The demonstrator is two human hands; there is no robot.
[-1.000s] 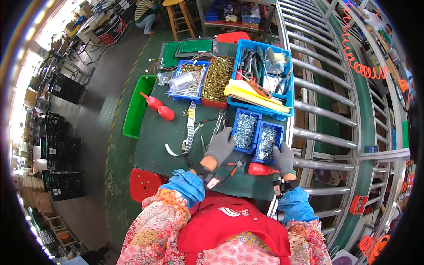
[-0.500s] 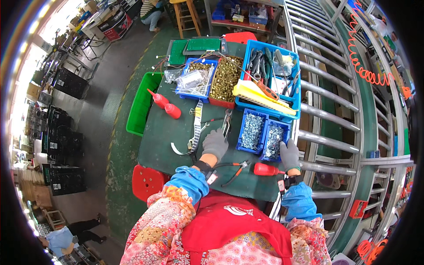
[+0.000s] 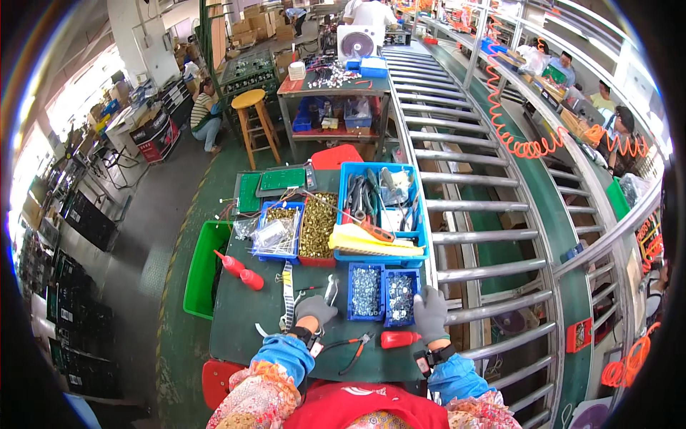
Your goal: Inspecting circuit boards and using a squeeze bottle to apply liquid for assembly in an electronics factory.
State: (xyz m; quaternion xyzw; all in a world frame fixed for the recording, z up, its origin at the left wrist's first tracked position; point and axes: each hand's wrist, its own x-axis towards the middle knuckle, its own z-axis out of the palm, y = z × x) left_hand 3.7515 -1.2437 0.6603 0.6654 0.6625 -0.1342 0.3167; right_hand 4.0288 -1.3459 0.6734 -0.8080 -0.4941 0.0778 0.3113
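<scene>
The left grip (image 3: 316, 309), a hand in a grey glove, is over the green desk (image 3: 239, 329) with its fingers curled. A silver wrench (image 3: 331, 287) lies directly beyond these fingers, its head pointing away from the person. The hand covers the lower part, so one cannot tell whether the fingers are clamped on the wrench.

The right grip (image 3: 430, 314), also gloved in grey, is at the right border of the desk, just beside the right blue bin (image 3: 399, 324), which is on its left. It cannot be told whether the glove touches the bin wall, or whether its fingers are together on something. This bin contains small silver hardware pieces (image 3: 399, 294). The left blue bin (image 3: 364, 319), with similar pieces, stands close against it, between the two grips.

Nearer to the person, a red squeeze bottle (image 3: 397, 339) lies on its side, near the right grip. Pliers with black and orange handles (image 3: 365, 339) lie between this bottle and the left grip. To the left of the left grip there is a white marked strip (image 3: 288, 292).
</scene>
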